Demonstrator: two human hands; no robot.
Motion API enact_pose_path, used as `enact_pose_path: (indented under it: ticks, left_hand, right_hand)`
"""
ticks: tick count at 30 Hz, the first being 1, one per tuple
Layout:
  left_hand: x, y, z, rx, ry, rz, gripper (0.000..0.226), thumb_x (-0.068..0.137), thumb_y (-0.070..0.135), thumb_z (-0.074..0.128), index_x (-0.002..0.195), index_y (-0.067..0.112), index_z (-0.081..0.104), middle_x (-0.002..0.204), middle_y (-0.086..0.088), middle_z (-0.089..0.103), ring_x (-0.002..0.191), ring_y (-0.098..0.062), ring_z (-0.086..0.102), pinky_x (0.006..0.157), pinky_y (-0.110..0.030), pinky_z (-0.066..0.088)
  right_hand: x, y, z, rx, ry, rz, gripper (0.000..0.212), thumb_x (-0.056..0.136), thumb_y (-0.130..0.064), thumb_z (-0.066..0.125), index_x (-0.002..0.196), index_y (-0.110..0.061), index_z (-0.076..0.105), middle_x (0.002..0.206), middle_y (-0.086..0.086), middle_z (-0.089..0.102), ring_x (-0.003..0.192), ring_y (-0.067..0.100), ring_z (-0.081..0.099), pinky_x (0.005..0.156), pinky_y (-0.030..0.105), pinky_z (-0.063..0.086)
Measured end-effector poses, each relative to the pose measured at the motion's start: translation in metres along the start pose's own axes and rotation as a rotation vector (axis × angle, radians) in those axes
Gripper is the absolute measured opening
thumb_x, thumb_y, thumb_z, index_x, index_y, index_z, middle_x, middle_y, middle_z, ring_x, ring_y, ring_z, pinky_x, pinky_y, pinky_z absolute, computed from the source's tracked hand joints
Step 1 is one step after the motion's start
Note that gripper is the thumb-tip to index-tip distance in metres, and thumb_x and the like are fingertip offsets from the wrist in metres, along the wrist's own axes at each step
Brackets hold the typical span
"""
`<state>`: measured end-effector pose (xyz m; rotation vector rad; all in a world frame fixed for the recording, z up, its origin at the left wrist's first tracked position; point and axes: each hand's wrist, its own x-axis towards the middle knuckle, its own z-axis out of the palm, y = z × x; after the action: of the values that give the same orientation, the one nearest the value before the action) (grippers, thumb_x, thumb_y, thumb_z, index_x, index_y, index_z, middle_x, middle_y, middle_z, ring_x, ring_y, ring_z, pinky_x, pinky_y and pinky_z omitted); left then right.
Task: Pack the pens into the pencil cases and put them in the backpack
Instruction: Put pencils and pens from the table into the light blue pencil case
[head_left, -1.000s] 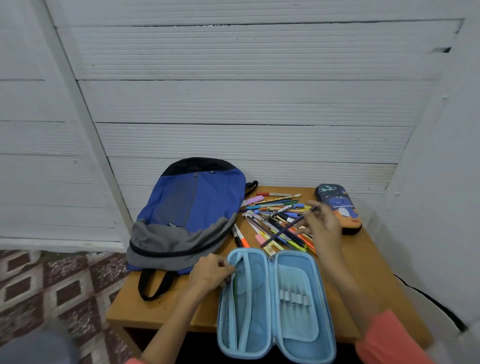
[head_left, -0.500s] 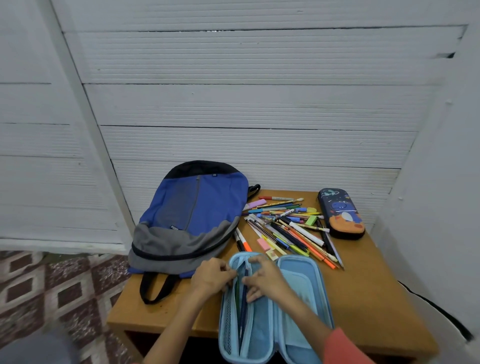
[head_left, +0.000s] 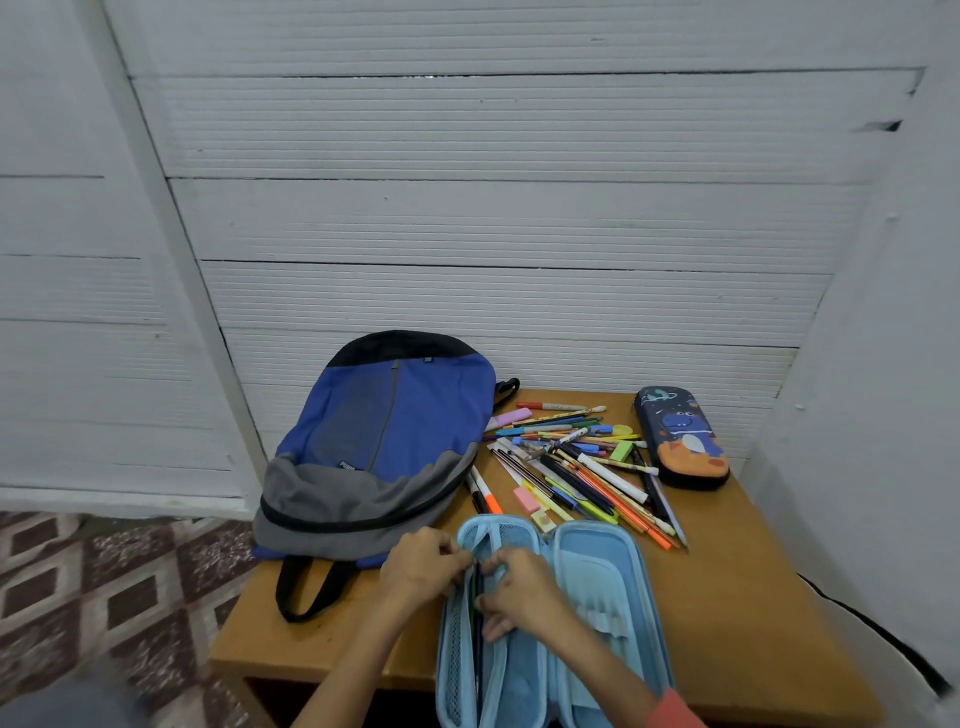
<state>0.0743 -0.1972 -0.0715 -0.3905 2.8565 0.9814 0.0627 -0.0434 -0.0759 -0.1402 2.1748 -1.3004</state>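
Note:
A light blue pencil case (head_left: 597, 561) lies open at the table's front edge. My left hand (head_left: 423, 566) pinches the left rim of its mesh pocket. My right hand (head_left: 519, 590) has its fingers curled at the pocket's inner flap, over a dark pen (head_left: 477, 613) that lies inside the pocket. A pile of several pens, pencils and erasers (head_left: 576, 467) lies behind the case. A blue and grey backpack (head_left: 384, 447) lies flat at the left. A dark blue patterned pencil case (head_left: 680, 436) sits zipped at the back right.
The wooden table (head_left: 743, 613) stands in a corner of white panelled walls. Bare wood shows at the right of the open case. The backpack's black straps (head_left: 306, 587) hang over the table's left front. A patterned tile floor (head_left: 104, 597) lies at the left.
My right hand carried a dark pen from the pile to the open case and slid it into the left mesh pocket. My left hand kept hold of the pocket's rim.

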Motion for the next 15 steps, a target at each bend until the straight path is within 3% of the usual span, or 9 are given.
enact_pose_path:
  ticks: [7, 11, 15]
  left_hand:
    - [-0.003, 0.003, -0.002, -0.015, 0.002, -0.014, 0.021, 0.086, 0.038, 0.065, 0.068, 0.028, 0.062, 0.067, 0.006, 0.072, 0.064, -0.006, 0.068, 0.078, -0.034, 0.058]
    - [-0.004, 0.003, -0.003, -0.03, -0.012, 0.004, 0.02, 0.089, 0.036, 0.065, 0.071, 0.026, 0.063, 0.063, 0.008, 0.07, 0.06, -0.002, 0.067, 0.072, -0.025, 0.056]
    - [-0.005, 0.002, -0.003, -0.035, -0.001, 0.011, 0.021, 0.088, 0.034, 0.065, 0.069, 0.026, 0.062, 0.063, 0.008, 0.07, 0.059, -0.002, 0.067, 0.075, -0.029, 0.057]
  right_hand:
    - [-0.005, -0.005, -0.012, 0.082, 0.007, -0.062, 0.03, 0.088, 0.003, 0.063, 0.115, -0.007, 0.053, 0.067, 0.017, 0.065, 0.049, 0.02, 0.066, 0.053, 0.031, 0.058]
    - [-0.004, -0.012, -0.048, 0.16, 0.262, -0.179, 0.017, 0.088, 0.004, 0.062, 0.095, -0.011, 0.06, 0.068, 0.017, 0.067, 0.048, 0.023, 0.062, 0.049, 0.033, 0.055]
    - [0.004, -0.003, -0.1, 0.173, 0.572, -0.222, 0.011, 0.087, 0.003, 0.062, 0.085, -0.007, 0.066, 0.059, 0.014, 0.063, 0.043, 0.021, 0.057, 0.043, 0.03, 0.048]
